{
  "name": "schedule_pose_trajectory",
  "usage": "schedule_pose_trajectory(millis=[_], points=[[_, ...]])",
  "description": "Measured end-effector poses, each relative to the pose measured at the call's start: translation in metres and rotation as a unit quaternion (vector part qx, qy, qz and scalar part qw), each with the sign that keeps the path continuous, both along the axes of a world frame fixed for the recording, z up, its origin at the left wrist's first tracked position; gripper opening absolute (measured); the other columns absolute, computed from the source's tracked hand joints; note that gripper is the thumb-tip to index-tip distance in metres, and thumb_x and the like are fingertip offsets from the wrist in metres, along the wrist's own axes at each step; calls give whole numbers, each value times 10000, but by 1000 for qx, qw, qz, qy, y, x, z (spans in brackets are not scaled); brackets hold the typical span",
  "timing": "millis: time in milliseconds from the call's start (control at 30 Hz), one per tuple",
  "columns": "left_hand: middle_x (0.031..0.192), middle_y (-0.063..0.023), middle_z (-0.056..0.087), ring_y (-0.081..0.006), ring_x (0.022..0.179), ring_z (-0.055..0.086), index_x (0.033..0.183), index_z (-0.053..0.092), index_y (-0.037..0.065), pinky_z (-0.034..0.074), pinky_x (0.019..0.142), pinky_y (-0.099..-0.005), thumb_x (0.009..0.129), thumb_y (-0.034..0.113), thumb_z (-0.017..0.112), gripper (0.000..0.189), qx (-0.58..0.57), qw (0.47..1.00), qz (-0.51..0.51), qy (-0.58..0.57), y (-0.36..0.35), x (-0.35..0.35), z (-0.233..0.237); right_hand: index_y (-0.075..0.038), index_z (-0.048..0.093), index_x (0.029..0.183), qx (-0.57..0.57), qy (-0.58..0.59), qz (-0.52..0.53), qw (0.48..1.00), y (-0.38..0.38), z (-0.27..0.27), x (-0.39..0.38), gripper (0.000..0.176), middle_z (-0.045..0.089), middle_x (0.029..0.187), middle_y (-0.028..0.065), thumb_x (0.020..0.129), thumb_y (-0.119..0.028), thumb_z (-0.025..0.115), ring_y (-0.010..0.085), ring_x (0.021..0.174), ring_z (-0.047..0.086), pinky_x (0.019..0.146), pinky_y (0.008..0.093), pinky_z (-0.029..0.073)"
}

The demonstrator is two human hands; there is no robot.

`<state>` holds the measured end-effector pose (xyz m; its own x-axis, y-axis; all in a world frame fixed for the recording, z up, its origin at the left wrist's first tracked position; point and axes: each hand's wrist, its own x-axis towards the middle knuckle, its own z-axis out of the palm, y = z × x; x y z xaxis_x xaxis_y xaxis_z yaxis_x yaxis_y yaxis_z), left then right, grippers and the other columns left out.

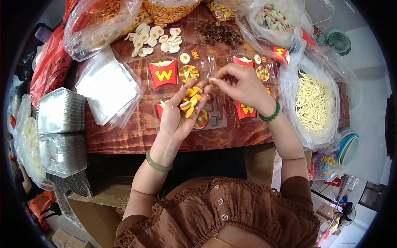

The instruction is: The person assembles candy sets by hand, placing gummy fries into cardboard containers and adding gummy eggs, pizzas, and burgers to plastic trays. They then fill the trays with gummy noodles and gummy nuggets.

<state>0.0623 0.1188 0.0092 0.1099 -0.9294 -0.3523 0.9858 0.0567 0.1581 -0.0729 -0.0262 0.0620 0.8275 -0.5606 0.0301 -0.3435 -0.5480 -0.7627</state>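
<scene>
Palm up, my left hand (175,118) cups several small yellow gummy candies (192,100), some with red and white edges. My right hand (244,84) pinches a small orange-tan gummy candy (213,81) at its fingertips, just right of the left fingers. Beneath the hands lie clear plastic trays (215,118). The upper left tray holds a red fries box (163,74) with a yellow W, a pizza gummy (189,73), a fried-egg gummy (185,58) and a small burger-like stack (195,55). Both hands partly hide the other trays.
Fried-egg gummies (144,38) and brown gummies (219,33) lie at the back. Open bags hold pale yellow strips (311,101) and bottle-shaped candies (273,18). Clear plastic sheets (108,87) and stacked clear containers (62,111) are on the left. The wooden table's front edge (124,149) is near me.
</scene>
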Motion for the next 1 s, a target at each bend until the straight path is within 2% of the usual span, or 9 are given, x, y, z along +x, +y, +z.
schedule_pose_trajectory(millis=[67,100,200,267,367,567,800,867,1000], points=[[1240,-172,501,-305,1149,530,1274,401,-13,508,930,-334,993,199,379,353,-19,1000,18,-1,1,7,1,-1,649,843,-23,-38,-36,998,-8,-11,20,131,639,701,72,791,-118,680,130,603,596,549,275,468],[1298,-225,450,-351,1205,476,1320,356,-37,500,951,-361,995,175,364,388,-31,999,31,15,1,10,-1,7,641,814,-42,-36,-62,997,-12,-18,29,152,649,702,92,789,-137,681,148,593,604,552,280,476],[1298,-222,451,-357,1221,461,1318,359,-39,502,951,-366,991,167,373,386,-27,999,39,14,4,15,-1,13,634,761,-65,-64,-91,992,-24,-47,53,197,660,707,136,776,-179,672,231,600,634,575,331,504],[1297,-220,453,-356,1220,461,1316,363,-40,502,950,-365,991,165,374,385,-32,998,42,17,6,18,-1,-3,650,780,-163,28,-125,978,-28,-60,61,188,656,693,128,764,-189,662,234,626,647,582,340,501],[1294,-216,457,-356,1221,461,1308,375,-45,504,947,-361,990,164,374,380,-35,998,46,20,8,21,-2,-10,640,749,-197,31,-139,970,-30,-69,67,192,648,692,139,759,-201,661,290,648,643,590,374,506],[1248,-182,494,-322,1180,508,1297,401,-6,520,908,-333,989,182,388,362,-30,999,32,12,8,19,1,-13,639,777,-255,46,-132,957,-20,-71,69,214,644,738,146,790,-225,660,310,699,631,625,402,494],[1261,-165,491,-318,1186,504,1297,399,-1,513,917,-346,988,202,403,370,-42,999,28,3,12,17,2,-43,648,815,-241,53,-92,965,-19,-70,49,190,615,827,127,824,-229,612,315,772,617,668,415,502],[1266,-162,488,-320,1191,499,1299,397,0,511,918,-351,986,201,407,373,-45,999,25,7,13,15,-1,-45,652,816,-170,-3,-112,979,-22,-75,49,171,608,815,123,820,-212,614,312,780,615,682,414,498],[1282,-153,480,-323,1207,485,1307,392,4,506,920,-367,983,205,416,382,-50,998,21,9,17,11,1,-33,655,858,-224,1,-103,969,-28,-78,49,140,613,800,129,807,-163,641,289,714,604,633,368,474]])
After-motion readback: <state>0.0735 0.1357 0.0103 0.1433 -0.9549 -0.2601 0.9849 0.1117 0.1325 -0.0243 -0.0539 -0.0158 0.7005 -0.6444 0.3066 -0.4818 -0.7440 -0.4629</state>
